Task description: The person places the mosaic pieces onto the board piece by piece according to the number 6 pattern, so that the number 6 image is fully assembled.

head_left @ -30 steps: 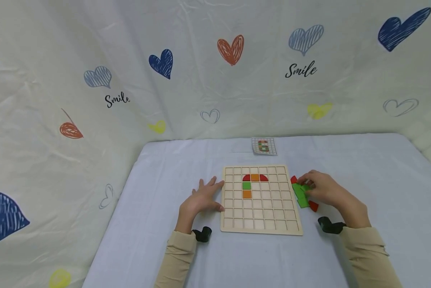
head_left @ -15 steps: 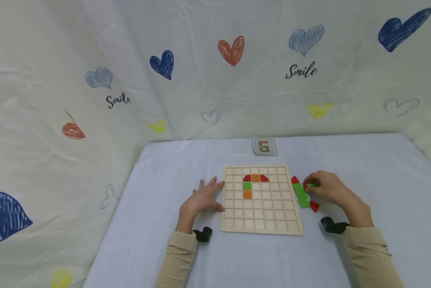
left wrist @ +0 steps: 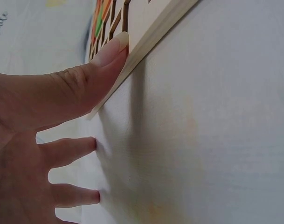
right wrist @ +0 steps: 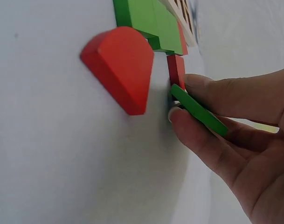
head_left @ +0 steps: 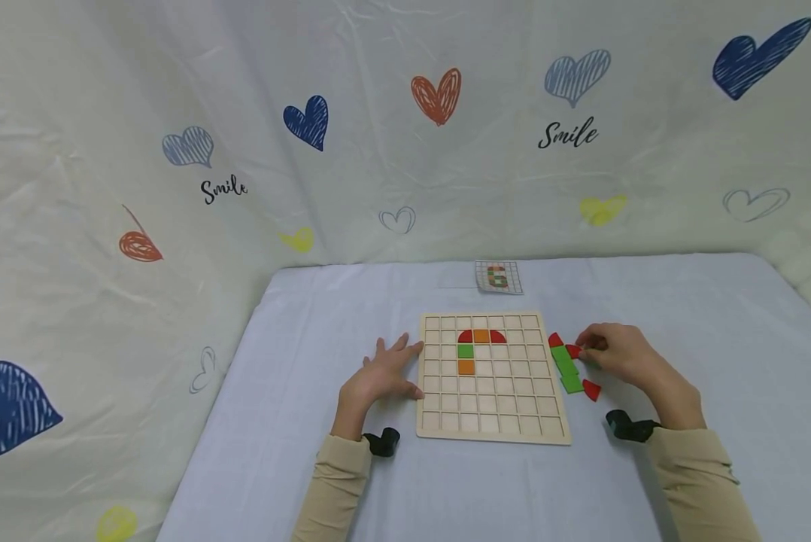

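Observation:
My right hand (head_left: 618, 350), just right of the board, pinches a green tile (right wrist: 197, 109) between thumb and finger. Beside its fingertips lies a red tile (head_left: 572, 351). Green tiles (head_left: 565, 363) lie against one another along the wooden grid board (head_left: 493, 439), with a red piece (head_left: 555, 340) at their far end and a red quarter-round tile (head_left: 591, 390) at the near end. My left hand (head_left: 381, 376) is spread at the board's left edge, its thumb touching the rim. Set in the grid are red quarter-rounds (head_left: 465, 336), orange squares (head_left: 466, 367) and a green square (head_left: 466, 351).
Behind the board lies a small card (head_left: 499, 278) printed with a coloured grid pattern. A white cloth (head_left: 351, 301) covers the table, and a curtain with printed hearts (head_left: 435, 96) hangs behind it. Dark wrist cameras (head_left: 381, 442) are worn on both arms.
My right hand has drawn slightly right, away from the tile pile, with a green tile in its fingers. A red tile shows beside the fingertips now. My left hand stays put.

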The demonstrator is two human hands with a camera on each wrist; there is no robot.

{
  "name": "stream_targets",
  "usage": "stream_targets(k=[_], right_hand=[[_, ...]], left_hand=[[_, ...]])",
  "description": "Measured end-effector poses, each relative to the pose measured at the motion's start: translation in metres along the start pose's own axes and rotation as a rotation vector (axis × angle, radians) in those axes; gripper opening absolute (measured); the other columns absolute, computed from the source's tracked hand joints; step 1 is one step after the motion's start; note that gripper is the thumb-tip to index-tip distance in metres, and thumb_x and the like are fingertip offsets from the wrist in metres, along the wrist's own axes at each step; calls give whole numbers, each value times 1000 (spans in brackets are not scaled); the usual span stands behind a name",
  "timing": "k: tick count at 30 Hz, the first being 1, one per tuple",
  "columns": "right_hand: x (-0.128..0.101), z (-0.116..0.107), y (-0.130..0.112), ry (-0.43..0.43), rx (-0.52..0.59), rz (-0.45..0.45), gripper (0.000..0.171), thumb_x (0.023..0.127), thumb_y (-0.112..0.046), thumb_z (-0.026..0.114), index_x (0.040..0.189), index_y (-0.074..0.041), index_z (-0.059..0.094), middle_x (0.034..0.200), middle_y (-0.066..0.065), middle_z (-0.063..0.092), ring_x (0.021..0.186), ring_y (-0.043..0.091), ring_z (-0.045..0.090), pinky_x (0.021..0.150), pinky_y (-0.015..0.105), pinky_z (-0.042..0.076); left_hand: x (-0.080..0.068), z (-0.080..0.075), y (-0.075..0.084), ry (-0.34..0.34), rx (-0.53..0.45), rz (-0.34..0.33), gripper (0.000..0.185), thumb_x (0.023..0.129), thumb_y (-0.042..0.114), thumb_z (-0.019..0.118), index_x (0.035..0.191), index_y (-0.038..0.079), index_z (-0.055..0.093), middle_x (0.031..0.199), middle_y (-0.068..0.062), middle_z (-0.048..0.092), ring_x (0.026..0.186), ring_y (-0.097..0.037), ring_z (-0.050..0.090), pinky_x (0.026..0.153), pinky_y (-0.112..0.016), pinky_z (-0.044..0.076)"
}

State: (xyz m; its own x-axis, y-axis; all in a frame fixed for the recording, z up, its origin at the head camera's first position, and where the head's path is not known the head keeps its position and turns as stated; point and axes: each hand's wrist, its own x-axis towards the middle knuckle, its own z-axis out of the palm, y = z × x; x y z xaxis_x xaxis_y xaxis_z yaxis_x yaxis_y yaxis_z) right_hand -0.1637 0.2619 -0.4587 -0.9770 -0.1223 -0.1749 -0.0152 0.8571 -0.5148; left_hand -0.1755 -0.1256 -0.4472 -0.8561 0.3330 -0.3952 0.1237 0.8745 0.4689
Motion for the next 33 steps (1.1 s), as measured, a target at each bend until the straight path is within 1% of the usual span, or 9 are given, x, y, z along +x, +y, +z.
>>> stream_targets(k=[6, 11, 18, 25, 29, 33], right_hand=[[-1, -3, 2, -12, 12, 6, 18, 88, -9, 67, 101, 3, 69, 93, 16, 69, 81, 25, 57, 68, 36, 52], [-2, -4, 4, -12, 13, 11, 18, 88, -11, 67, 99, 3, 71, 91, 16, 69, 80, 24, 56, 67, 35, 51], [-3, -3, 5, 31, 31, 30, 24, 90, -16, 65, 106, 2, 71, 103, 21, 68, 93, 33, 57, 77, 45, 55], [-2, -6, 2, -24, 55, 17, 37, 89, -25, 67, 115, 1, 68, 112, 23, 66, 102, 38, 57, 79, 47, 54], [-3, -7, 2, -49, 50, 0, 40, 88, -24, 68, 118, 3, 66, 115, 25, 65, 103, 40, 57, 79, 47, 55], [-6, -8, 5, -47, 35, -14, 39, 88, -22, 67, 118, 3, 66, 114, 25, 66, 102, 39, 58, 79, 48, 55]], left_hand=[[0, 0, 1, 0, 1, -4, 90, 75, 28, 84, 151, 26, 36, 164, -5, 16, 148, -48, -2, 111, -73, 10], [-1, 0, 0, 0, -4, -1, 90, 75, 28, 84, 151, 26, 36, 164, -5, 16, 148, -48, -2, 111, -73, 10], [0, 1, -1, 2, 0, 11, 91, 74, 29, 84, 151, 25, 36, 164, -5, 16, 148, -49, -1, 111, -74, 11], [-3, -1, -3, 11, -7, 8, 90, 75, 29, 83, 151, 25, 36, 164, -6, 17, 148, -50, -1, 110, -74, 11], [-3, -1, -4, 16, -9, 9, 90, 74, 29, 84, 151, 25, 37, 163, -6, 17, 148, -50, -1, 110, -74, 11], [0, 0, -4, 12, -5, 20, 90, 75, 30, 83, 151, 25, 36, 164, -5, 17, 148, -49, -1, 110, -74, 11]])
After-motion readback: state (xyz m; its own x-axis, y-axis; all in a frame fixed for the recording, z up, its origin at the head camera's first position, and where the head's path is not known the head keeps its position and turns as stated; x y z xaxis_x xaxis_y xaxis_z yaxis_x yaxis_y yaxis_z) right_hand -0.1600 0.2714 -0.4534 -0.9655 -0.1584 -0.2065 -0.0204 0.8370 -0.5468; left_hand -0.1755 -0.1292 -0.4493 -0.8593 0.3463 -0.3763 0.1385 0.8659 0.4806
